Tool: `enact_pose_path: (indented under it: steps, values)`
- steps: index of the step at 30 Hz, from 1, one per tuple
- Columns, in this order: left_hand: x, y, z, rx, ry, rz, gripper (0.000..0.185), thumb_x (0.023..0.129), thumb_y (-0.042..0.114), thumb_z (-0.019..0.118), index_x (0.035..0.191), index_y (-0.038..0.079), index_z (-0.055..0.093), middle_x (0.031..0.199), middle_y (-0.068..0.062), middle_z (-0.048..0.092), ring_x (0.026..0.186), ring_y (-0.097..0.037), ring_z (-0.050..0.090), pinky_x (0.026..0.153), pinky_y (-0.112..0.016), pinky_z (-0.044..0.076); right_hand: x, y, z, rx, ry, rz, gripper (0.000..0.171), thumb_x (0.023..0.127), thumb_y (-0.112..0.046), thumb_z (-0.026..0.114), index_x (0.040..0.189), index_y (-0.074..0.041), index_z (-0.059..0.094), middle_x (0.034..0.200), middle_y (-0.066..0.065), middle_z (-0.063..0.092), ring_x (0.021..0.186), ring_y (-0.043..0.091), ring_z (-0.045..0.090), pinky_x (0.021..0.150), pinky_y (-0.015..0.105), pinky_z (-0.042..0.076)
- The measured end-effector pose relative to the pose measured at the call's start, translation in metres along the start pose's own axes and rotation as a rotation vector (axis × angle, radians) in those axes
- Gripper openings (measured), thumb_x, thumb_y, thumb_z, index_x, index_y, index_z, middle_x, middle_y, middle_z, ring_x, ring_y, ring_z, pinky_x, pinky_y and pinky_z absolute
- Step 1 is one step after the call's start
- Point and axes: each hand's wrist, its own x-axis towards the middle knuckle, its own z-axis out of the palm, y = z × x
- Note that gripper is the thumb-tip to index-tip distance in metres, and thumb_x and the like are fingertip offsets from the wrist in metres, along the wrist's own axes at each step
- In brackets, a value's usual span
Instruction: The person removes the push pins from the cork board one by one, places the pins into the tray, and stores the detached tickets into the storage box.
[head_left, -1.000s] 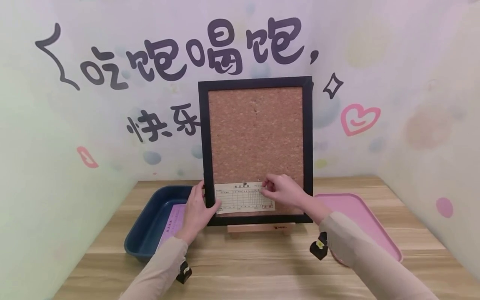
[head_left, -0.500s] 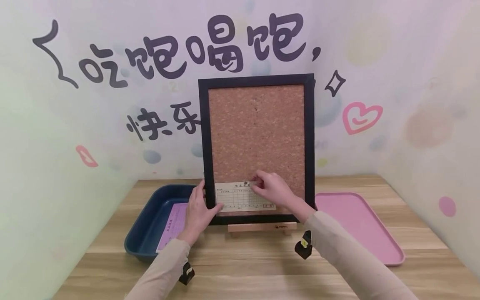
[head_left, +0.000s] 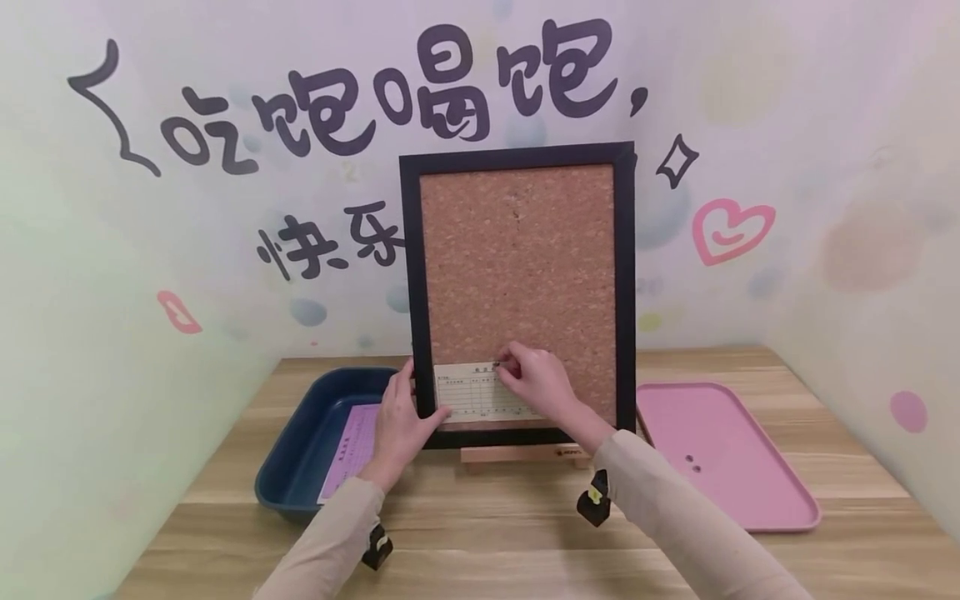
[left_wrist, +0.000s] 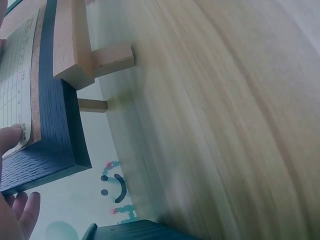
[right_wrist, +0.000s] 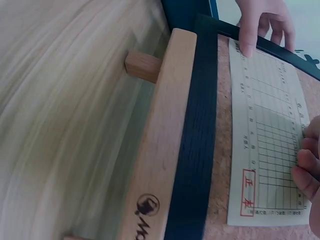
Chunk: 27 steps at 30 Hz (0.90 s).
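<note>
A black-framed cork board (head_left: 517,267) stands upright on a small wooden easel (head_left: 525,454). A printed paper slip (head_left: 468,392) lies against the cork's lower edge. My left hand (head_left: 408,408) grips the frame's lower left side, its thumb pressing the slip's bottom left corner (right_wrist: 248,47). My right hand (head_left: 510,371) pinches a small dark pushpin (head_left: 496,365) at the middle of the slip's top edge. The right wrist view shows the slip (right_wrist: 265,135) flat on the cork above the frame (right_wrist: 195,150). The left wrist view shows the thumb (left_wrist: 10,137) on the slip's corner.
A dark blue tray (head_left: 300,450) with a pink sheet (head_left: 352,446) sits left of the board. A pink tray (head_left: 750,467) to the right holds two small dark dots (head_left: 692,463). The wooden table (head_left: 487,533) stands in a corner of painted walls.
My right hand slid left along the slip's top edge, from its right end to the pushpin in the middle. The left hand kept its hold on the frame.
</note>
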Motion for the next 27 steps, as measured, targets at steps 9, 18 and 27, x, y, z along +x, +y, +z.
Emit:
enact_pose_path:
  steps: [9,18,27]
  values:
    - [0.0004,-0.0015,0.0021,-0.013,0.012,0.009,0.089,0.064,0.024,0.082,0.135,0.0,0.034,0.112,-0.017,0.05,0.091,-0.031,0.054,0.073,-0.04,0.048,-0.0024,-0.0016,0.0041,0.014,0.067,-0.004,0.004,0.082,-0.009,0.063,0.085,-0.008,0.065,0.063,-0.005,0.056,0.051,0.005,0.043,0.047,0.02,0.036]
    - [0.0,-0.0011,0.002,-0.002,0.034,0.022,0.089,0.063,0.023,0.083,0.134,-0.002,0.035,0.11,-0.017,0.052,0.088,-0.029,0.053,0.072,-0.04,0.048,-0.0021,-0.0023,0.0042,0.05,0.047,0.029,0.004,0.084,-0.011,0.062,0.082,-0.007,0.064,0.062,-0.005,0.054,0.051,0.005,0.042,0.047,0.02,0.035]
    - [-0.0002,-0.0023,0.0026,0.004,0.026,0.014,0.089,0.064,0.025,0.083,0.134,-0.001,0.034,0.112,-0.017,0.051,0.092,-0.029,0.052,0.075,-0.041,0.047,-0.0017,-0.002,0.004,0.064,0.048,0.024,0.004,0.082,-0.011,0.064,0.081,-0.007,0.063,0.062,-0.005,0.054,0.051,0.005,0.042,0.048,0.02,0.035]
